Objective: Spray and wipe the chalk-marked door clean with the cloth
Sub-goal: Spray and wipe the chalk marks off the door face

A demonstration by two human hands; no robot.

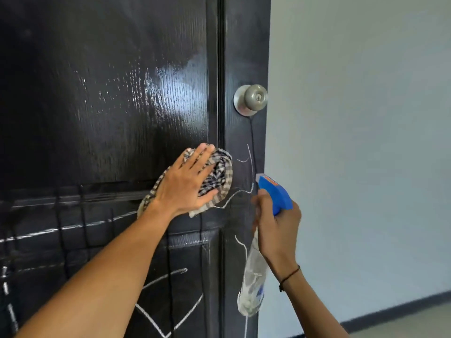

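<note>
The black wood-grain door (pixel 102 98) fills the left of the view. Its upper panel is wet and shiny with faint smears. White chalk lines (pixel 168 313) cross the lower panels and curve beside the door's right edge. My left hand (pixel 188 184) lies flat on a checked cloth (pixel 219 176), pressing it against the door at mid height. My right hand (pixel 275 223) grips the neck of a clear spray bottle (pixel 252 284) with a blue trigger head (pixel 274 191), nozzle pointing toward the door near the cloth.
A silver round door knob (pixel 251 98) sits on the door's right stile, above both hands. A pale wall (pixel 366 118) with a dark baseboard (pixel 400 311) lies to the right of the door's edge.
</note>
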